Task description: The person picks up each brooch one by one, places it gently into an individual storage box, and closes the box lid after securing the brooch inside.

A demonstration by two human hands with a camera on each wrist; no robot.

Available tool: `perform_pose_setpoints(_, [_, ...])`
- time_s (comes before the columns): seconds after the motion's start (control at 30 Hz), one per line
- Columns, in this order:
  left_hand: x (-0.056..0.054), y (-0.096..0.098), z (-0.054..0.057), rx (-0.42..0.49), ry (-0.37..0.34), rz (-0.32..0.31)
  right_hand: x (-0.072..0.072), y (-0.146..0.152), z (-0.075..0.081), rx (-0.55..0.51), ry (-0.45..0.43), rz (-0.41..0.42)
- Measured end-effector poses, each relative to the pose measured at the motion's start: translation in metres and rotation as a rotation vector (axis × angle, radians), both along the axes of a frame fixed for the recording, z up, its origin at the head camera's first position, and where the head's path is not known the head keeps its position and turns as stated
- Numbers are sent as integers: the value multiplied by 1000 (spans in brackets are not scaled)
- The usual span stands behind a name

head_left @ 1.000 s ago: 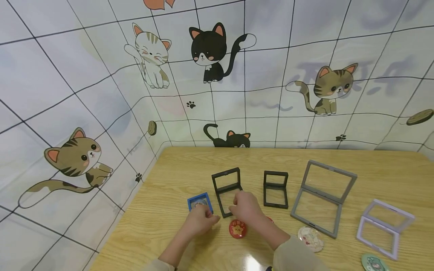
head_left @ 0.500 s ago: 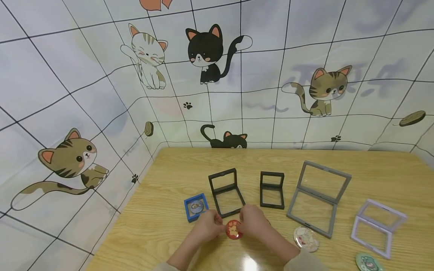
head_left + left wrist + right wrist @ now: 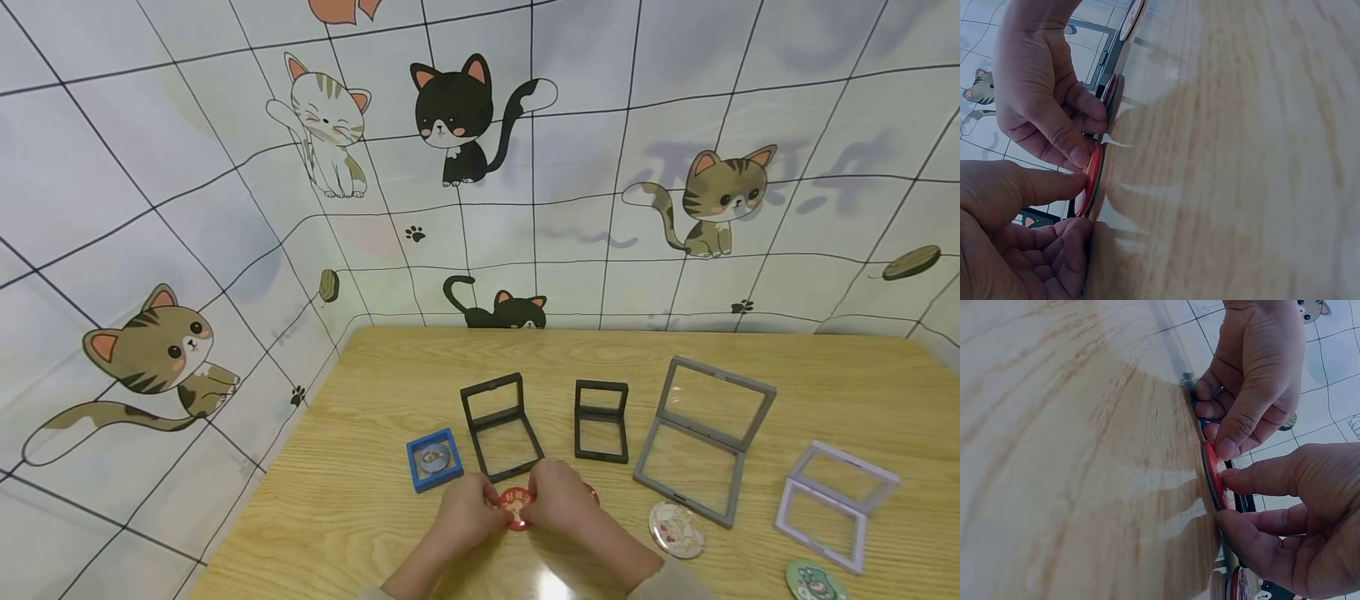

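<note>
A round red badge (image 3: 516, 505) with a yellow cartoon figure and pale lettering lies on the wooden table, between the two hands. My left hand (image 3: 470, 510) holds its left edge, the thumb on its face and the other fingers curled at the rim. From the opposite side, my right hand (image 3: 558, 498) pinches the badge with thumb and fingers. The left wrist view shows the red badge (image 3: 1092, 178) edge-on, close to the tabletop. Just beyond the hands stands a black frame (image 3: 498, 417), its lid raised. A second red badge (image 3: 592, 492) is partly hidden behind the right hand.
Left of the black frame sits a blue frame (image 3: 438, 481) holding a round badge (image 3: 435, 457). To the right are a smaller black frame (image 3: 602, 412), a grey frame (image 3: 701, 435) and a lilac frame (image 3: 828, 494), all unfolded. A whitish badge (image 3: 677, 529) and a green badge (image 3: 815, 581) lie nearer.
Both hands have come down from the blue and black frames to the red badge and now hold it from either side. The blue frame's badge is uncovered. The view has shifted slightly.
</note>
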State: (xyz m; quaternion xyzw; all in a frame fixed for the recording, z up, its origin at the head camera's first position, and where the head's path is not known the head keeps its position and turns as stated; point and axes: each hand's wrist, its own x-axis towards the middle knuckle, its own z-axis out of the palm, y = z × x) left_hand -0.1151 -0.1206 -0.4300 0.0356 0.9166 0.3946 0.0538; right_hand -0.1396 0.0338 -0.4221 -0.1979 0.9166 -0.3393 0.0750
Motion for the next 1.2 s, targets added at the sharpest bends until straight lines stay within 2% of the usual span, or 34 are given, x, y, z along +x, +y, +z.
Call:
perform_pose_setpoints(0.27, [1,0,0,15,39,-9,0,0,0,12,18,-9])
perform_pose_setpoints(0.47, [2,0,-1,41,22,-22,0,1,-2,-25,-8,-2])
perform_pose_setpoints(0.63, [3,0,-2,28,35,-3,0,0,-5,-26,12,-24])
perform_pose_setpoints(0.87, [4,0,-2,37,-4,19,1,0,-7,-53,32,-41])
perform_pose_setpoints(1.2, [2,-2,0,81,11,23,0,1,-4,-139,-68,-33])
